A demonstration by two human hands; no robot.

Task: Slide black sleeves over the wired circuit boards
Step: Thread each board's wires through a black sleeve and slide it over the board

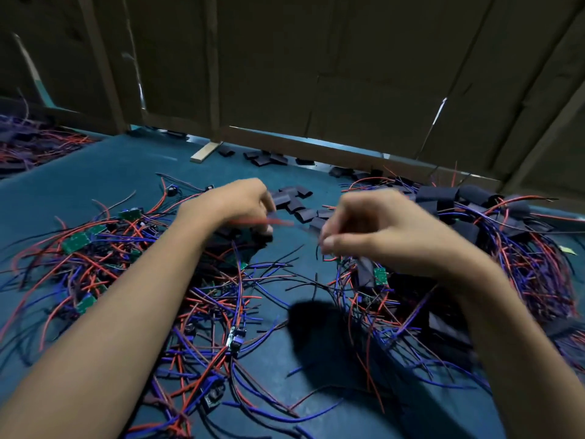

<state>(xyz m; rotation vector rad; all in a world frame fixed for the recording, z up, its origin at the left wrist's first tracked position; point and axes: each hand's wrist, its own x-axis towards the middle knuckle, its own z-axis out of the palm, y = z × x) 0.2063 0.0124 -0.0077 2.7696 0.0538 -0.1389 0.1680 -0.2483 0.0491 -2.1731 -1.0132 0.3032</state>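
Both hands are raised just above the green desk (95, 185), close together near the middle of the view. The left hand (243, 205) has its fingers curled down and appears to pinch a red wire (278, 221) that runs toward 3 o'clock; motion blur hides exactly what else it holds. The right hand (373, 229) has its fingertips drawn together at about 9 o'clock of its palm, seemingly on the other end of the same wiring, and a black sleeve (365, 270) hangs just below it beside a green circuit board (380, 276). Loose sleeves (294, 201) lie at 12 o'clock between and beyond the hands, bare wired boards (76, 242) are heaped at 9 o'clock, and sleeved ones (468, 198) pile up at 2 o'clock. The step looks like threading 1 board's leads into 1 sleeve. To do it well, I would gather the red and blue leads into a tight bundle first, keep them taut between the 2 hands, and squeeze the flat sleeve's edges so its mouth opens. Feed the wires through, then draw the sleeve along until it covers the board squarely. Snagging a component or catching stray wires from the tangle below is the likely fault, so lift the work free of the heap.
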